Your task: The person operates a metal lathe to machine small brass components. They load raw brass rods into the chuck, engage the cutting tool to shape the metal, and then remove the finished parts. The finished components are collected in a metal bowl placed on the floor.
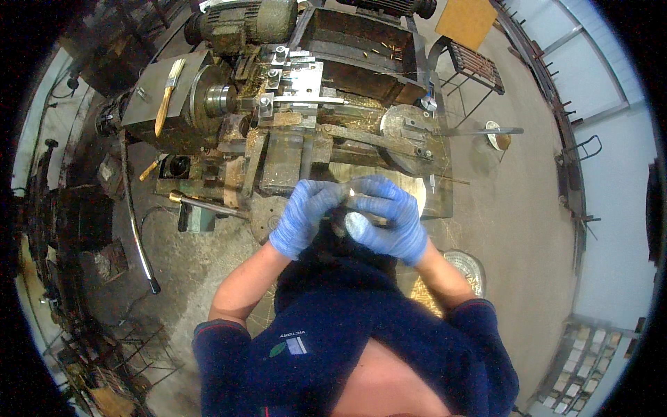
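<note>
My left hand (pixel 304 215) and my right hand (pixel 390 221), both in blue knit gloves, meet in front of my body at the near side of a metal-turning lathe (pixel 281 163). Their fingers are bent and closed together around a small thing, mostly hidden; only a pale glint shows between the fingertips. The right thumb, whitish at its tip, points toward the left hand. Beyond the hands lie the lathe's bolted tool holder (pixel 303 80) and its round spindle nose (pixel 221 101). Golden metal shavings are scattered around the tool holder.
A wooden-handled brush (pixel 167 101) rests on the headstock. A lever with a brass-coloured end (pixel 208 204) juts out left of my hands. Below my right forearm stands a round pan (pixel 476 267) near golden pieces. A metal stool (pixel 476 66) stands at the far right.
</note>
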